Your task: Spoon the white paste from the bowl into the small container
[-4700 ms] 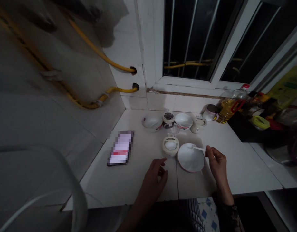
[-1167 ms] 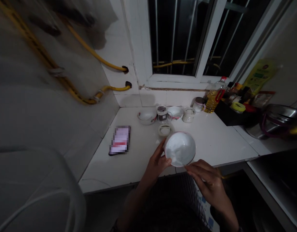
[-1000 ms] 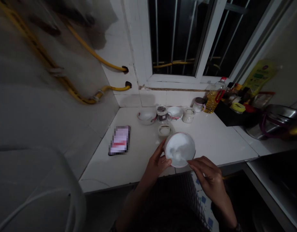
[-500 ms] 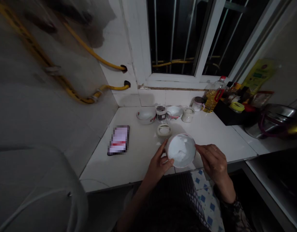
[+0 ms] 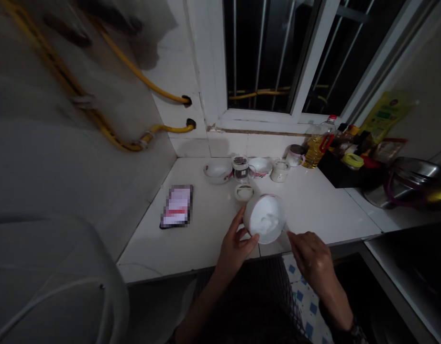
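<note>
A white bowl (image 5: 266, 217) with white stuff in its bottom is tilted toward me above the counter's front edge. My left hand (image 5: 236, 244) grips its left side, thumb on the rim. Just right of the bowl, my right hand (image 5: 311, 255) has its fingers pinched together; whatever is between them is too small and blurred to make out. Beyond the bowl stands a lidded jar (image 5: 244, 192). Farther back are a shallow bowl (image 5: 218, 173), a jar of dark contents (image 5: 240, 168), a second bowl (image 5: 260, 167) and a pale jar (image 5: 280, 171).
A phone (image 5: 177, 206) lies on the left of the white counter (image 5: 206, 234). At the back right stand a lidded cup (image 5: 295, 155), an oil bottle (image 5: 318, 143), a black box (image 5: 337, 169) of condiments and a metal pot (image 5: 410, 184).
The bowl has tilted further and shifted slightly left. My right hand has moved down and away from its rim. The white stuff inside looks more heaped.
</note>
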The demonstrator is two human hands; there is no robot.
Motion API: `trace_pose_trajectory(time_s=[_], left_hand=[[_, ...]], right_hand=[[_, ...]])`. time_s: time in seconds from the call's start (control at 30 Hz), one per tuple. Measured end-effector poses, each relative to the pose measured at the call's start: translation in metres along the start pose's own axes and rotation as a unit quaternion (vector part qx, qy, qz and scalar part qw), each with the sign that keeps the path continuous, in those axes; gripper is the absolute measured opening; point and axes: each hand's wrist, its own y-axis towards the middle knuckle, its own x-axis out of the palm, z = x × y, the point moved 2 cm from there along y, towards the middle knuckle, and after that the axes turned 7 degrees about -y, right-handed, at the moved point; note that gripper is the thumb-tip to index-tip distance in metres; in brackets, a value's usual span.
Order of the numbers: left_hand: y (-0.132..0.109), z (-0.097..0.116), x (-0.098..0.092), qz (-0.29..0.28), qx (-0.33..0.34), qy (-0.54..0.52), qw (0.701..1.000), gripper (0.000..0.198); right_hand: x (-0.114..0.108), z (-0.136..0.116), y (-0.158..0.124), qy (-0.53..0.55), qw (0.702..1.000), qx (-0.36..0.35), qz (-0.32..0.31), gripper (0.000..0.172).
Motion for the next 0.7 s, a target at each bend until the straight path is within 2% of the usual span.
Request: trace_pose_trajectory(time_s=[0.1, 0.23, 0.3, 0.4, 0.5, 0.6, 0.7], left_hand=[[0.000, -0.001, 0.002, 0.001, 0.001, -0.003, 1.000, 0.084], [-0.001, 0.000, 0.003, -0.005, 0.004, -0.007, 1.000, 0.085], [-0.001, 0.000, 0.003, -0.004, 0.006, -0.008, 1.000, 0.085], [0.001, 0.000, 0.001, 0.003, 0.000, -0.005, 1.000, 0.086], [0.002, 0.003, 0.001, -0.002, -0.003, -0.009, 1.000, 0.089], [0.003, 0.004, 0.003, -0.022, -0.017, -0.015, 1.000, 0.091], [0.002, 0.001, 0.005, -0.035, -0.031, -0.017, 0.999, 0.092]], right_hand=[[0.004, -0.004, 0.000, 0.024, 0.999, 0.026, -0.002, 0.031], [0.009, 0.002, 0.001, -0.009, 0.997, 0.032, 0.065, 0.035], [0.012, 0.003, 0.001, -0.013, 0.998, 0.027, 0.053, 0.033], [0.012, -0.002, -0.001, 0.026, 0.999, 0.029, -0.003, 0.029], [0.006, -0.005, 0.005, 0.057, 0.998, 0.032, 0.008, 0.032], [-0.003, 0.004, 0.021, 0.026, 0.998, 0.000, 0.052, 0.041], [-0.008, 0.018, 0.036, -0.033, 0.994, -0.078, 0.062, 0.046]])
